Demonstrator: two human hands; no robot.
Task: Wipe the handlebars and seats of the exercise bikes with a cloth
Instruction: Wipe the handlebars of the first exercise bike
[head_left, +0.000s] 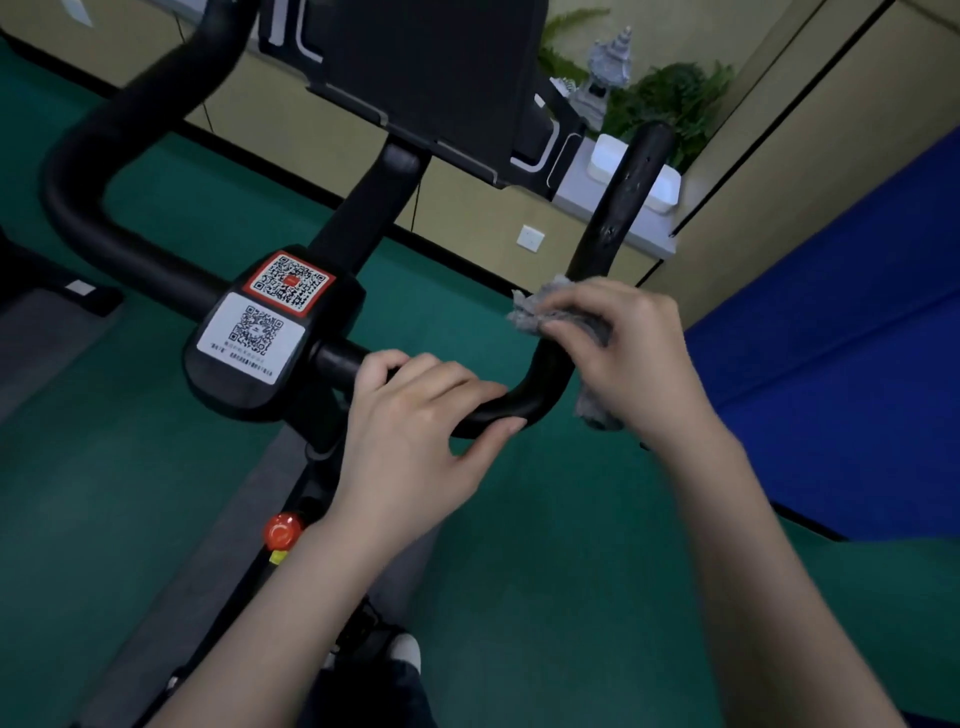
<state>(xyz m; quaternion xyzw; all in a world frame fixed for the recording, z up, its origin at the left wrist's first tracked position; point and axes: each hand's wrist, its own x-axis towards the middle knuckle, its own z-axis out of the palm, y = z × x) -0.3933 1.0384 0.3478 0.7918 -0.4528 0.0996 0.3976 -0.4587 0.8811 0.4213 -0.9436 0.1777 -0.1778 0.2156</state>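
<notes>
A black exercise bike handlebar (618, 208) curves up on the right and loops round on the left. My right hand (628, 353) presses a grey cloth (540, 312) around the bar's right upright, just above the bend. My left hand (415, 415) grips the horizontal part of the bar beside the bend, fingers over the top and thumb underneath. The centre block (260, 338) carries two QR code stickers. No seat is in view.
A dark console screen (431, 78) rises above the bars. A red knob (282, 529) sits on the frame below. Green floor lies underneath, a blue mat (841, 338) stands at the right, and a white box and plants sit on a ledge behind.
</notes>
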